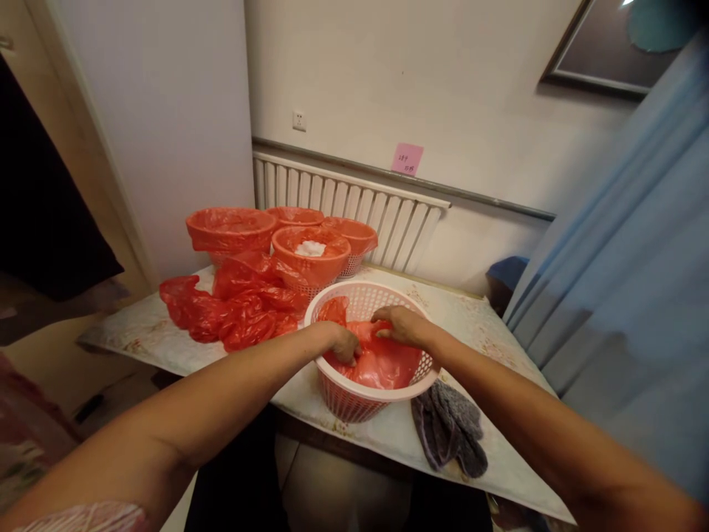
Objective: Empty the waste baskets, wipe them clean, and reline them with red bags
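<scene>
A white plastic basket (354, 403) with a perforated wall stands at the table's front edge. Inside it lies a thin red plastic bag (388, 366), spread over the bottom and part of the sides. My left hand (344, 346) reaches in over the near left rim, its fingers closed on the bag. From the right, my right hand (403, 325) reaches over the rim; its curved fingers are apart above the bag. A heap of crumpled red plastic bags (244, 307) lies left of the basket.
Several baskets lined with red bags stand at the back left; one lined basket (310, 270) holds something white (310, 248). A grey cloth (451, 428) lies right of the white basket. Behind the table is a radiator (343, 196); a blue curtain (620, 281) hangs right.
</scene>
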`<state>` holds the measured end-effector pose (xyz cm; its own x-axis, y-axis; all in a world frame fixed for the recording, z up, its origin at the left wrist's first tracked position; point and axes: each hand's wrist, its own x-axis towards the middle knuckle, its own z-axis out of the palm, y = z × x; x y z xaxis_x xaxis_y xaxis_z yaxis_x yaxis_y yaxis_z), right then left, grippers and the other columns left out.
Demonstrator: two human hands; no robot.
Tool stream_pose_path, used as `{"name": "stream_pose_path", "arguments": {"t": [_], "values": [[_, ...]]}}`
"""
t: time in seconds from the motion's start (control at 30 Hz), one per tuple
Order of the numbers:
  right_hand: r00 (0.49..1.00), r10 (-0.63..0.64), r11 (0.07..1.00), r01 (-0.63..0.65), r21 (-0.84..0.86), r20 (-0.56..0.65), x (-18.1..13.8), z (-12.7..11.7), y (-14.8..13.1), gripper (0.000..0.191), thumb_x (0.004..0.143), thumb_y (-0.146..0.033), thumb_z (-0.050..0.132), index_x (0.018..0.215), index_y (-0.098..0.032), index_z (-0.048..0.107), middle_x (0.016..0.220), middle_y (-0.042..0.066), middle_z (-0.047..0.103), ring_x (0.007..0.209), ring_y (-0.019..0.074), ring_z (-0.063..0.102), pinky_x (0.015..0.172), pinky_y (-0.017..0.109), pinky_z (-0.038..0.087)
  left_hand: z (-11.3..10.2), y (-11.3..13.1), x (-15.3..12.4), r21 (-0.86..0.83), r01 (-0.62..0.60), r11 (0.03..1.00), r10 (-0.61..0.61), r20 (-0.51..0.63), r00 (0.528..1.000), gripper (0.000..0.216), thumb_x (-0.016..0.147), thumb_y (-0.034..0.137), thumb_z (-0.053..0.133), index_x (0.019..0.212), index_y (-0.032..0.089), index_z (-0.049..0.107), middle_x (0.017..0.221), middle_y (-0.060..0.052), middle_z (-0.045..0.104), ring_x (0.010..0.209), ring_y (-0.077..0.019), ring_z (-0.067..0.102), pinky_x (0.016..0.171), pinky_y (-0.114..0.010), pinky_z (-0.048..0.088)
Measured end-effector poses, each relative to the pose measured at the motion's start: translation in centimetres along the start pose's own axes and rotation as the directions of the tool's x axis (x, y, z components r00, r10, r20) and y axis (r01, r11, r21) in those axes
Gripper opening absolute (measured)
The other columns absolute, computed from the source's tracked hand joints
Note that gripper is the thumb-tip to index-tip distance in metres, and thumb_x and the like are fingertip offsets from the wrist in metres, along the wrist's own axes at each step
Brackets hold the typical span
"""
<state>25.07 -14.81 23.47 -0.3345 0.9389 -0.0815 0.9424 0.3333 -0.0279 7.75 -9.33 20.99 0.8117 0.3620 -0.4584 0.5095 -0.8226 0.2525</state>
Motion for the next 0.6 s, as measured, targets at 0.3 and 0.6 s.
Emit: {"name": "stream_pose_path", "arguments": {"t": [0.3, 0.6], "values": [[0.967, 0.231, 0.971, -0.237, 0.043, 0.110, -2.8, -0.2, 0.8, 0.012, 0.074, -0.014, 0.063, 0.082, -0.016, 0.071, 0.079, 0.010, 0.071, 0.076, 0.0232, 0.066, 0.070, 0.030, 0.047, 0.2, 0.3, 1.3, 0.022, 0.024, 0.999, -0.025, 0.059, 0.998, 0.037, 0.058, 0.019, 0.073, 0.095, 0.022, 0.073, 0.105, -0.008, 0.072, 0.097, -0.0304, 0.062, 0.090, -0.040, 0.045], [0.986, -0.042, 0.970, 0.001, 0.243, 0.162, 1.3, 2.2, -2.6, 0.031, 0.072, -0.008, 0.057, 0.093, -0.025, 0.073, 0.089, -0.002, 0.074, 0.078, 0.0153, 0.065, 0.077, 0.022, 0.048, -0.3, 0.3, 0.2, 0.026, 0.037, 0.999, -0.035, -0.071, 0.997, 0.029, 0.060, 0.023, 0.077, 0.089, 0.021, 0.073, 0.084, -0.005, 0.073, 0.085, -0.0269, 0.064, 0.083, -0.037, 0.048]]}}
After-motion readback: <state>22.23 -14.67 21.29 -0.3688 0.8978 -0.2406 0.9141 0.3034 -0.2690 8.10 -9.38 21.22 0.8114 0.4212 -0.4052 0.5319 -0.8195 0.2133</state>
